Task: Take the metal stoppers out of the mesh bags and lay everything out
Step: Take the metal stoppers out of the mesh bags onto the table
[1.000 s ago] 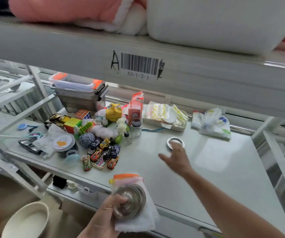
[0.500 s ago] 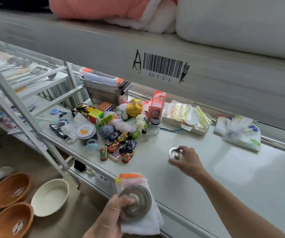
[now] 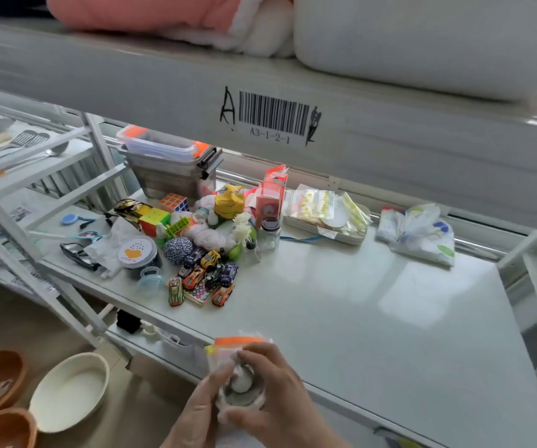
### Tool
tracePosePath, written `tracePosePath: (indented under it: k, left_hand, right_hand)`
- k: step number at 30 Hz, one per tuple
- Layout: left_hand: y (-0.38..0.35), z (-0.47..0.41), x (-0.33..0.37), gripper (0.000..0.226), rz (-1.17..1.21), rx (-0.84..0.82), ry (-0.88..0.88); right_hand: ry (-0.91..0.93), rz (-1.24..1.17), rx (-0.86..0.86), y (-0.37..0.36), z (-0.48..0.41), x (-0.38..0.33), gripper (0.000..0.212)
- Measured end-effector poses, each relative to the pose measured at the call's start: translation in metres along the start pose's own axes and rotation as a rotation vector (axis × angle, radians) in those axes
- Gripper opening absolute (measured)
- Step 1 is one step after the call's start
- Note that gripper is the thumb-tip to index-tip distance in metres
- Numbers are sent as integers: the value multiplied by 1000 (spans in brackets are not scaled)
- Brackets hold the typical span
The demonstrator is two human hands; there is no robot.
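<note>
Both of my hands meet at the bottom centre, in front of the shelf's front edge. My left hand [image 3: 196,412] grips a white mesh bag [image 3: 225,350] with an orange top band, and a round metal stopper [image 3: 240,388] sits against the bag. My right hand [image 3: 280,389] is curled over the stopper from the right, fingers pinching its rim. The stopper is blurred and partly hidden by my fingers. No small metal piece lies on the white shelf [image 3: 373,312]; whether my right hand holds it I cannot tell.
A cluster of toys sits at the shelf's left: toy cars [image 3: 202,276], puzzle cubes [image 3: 154,218], a round tin [image 3: 137,252] and a grey lidded box [image 3: 171,171]. Packets lie on a tray [image 3: 325,215] and a printed bag [image 3: 417,232] at the back. Bowls [image 3: 69,391] stand on the floor.
My right hand picked a small metal ring off the shelf and came back to my left hand. Both hands now close on the stopper and bag.
</note>
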State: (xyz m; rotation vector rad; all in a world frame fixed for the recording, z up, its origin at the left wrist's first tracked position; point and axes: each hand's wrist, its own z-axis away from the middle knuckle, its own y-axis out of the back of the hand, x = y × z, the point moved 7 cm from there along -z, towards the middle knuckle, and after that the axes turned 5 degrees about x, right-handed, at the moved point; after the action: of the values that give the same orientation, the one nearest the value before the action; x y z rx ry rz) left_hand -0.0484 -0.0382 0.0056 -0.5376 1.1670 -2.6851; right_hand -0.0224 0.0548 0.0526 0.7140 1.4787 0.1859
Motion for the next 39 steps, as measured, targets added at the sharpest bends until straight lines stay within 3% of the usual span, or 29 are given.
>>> tracePosePath:
  k: [5, 8, 10, 11, 13, 15, 19, 20, 22, 25, 27, 28, 31, 35, 38, 39]
  left_hand:
    - [10, 10, 19, 71, -141, -63, 27]
    - [13, 10, 40, 90, -193, -90, -80]
    - [5, 8, 54, 101, -171, -213, -87]
    - [-1, 14, 63, 99, -202, -176, -116]
    - [12, 6, 76, 83, -116, -166, -204]
    - [47, -22, 74, 76, -285, -75, -72]
    - [68, -15, 84, 32, -413, -53, -121]
    - [65, -11, 92, 21, -384, -58, -188]
    - [69, -10, 95, 52, -482, -107, -184]
    - [51, 2, 88, 21, -535, -48, -134]
    - [53, -5, 89, 44, -531, 27, -137]
    - [46, -4, 87, 41, -536, -20, -157]
    - [23, 3, 82, 31, -516, -121, -177]
    - [29, -6, 83, 46, -501, -25, -188]
    - [28, -11, 83, 36, -469, -3, -206]
    - [24, -12, 81, 43, -459, -26, -202]
  right_hand:
    - [-328, -230, 197, 1, 0, 13, 46]
    - [-418, -410, 191, -13, -3, 8, 27]
    - [-467, -528, 212, -24, -5, 4, 19]
    - [-495, -571, 227, -29, -5, 3, 17]
    - [-549, -651, 251, -38, -5, 3, 20]
    - [-608, -741, 252, -44, -3, 2, 20]
    - [-722, -971, 225, -42, -3, 3, 20]
    - [-755, -982, 253, -34, -7, 10, 23]
    - [-815, -917, 382, -8, -20, 36, 21]
    - [-849, -811, 660, 49, -47, 79, 6]
    - [-874, -754, 822, 85, -63, 105, 8]
    - [-887, -735, 880, 98, -69, 118, 13]
    - [-972, -647, 962, 124, -84, 150, 20]
    - [-1061, -483, 977, 137, -99, 161, 18]
    - [-1070, -473, 993, 139, -112, 169, 15]
    - [-1078, -459, 1007, 140, -115, 171, 17]
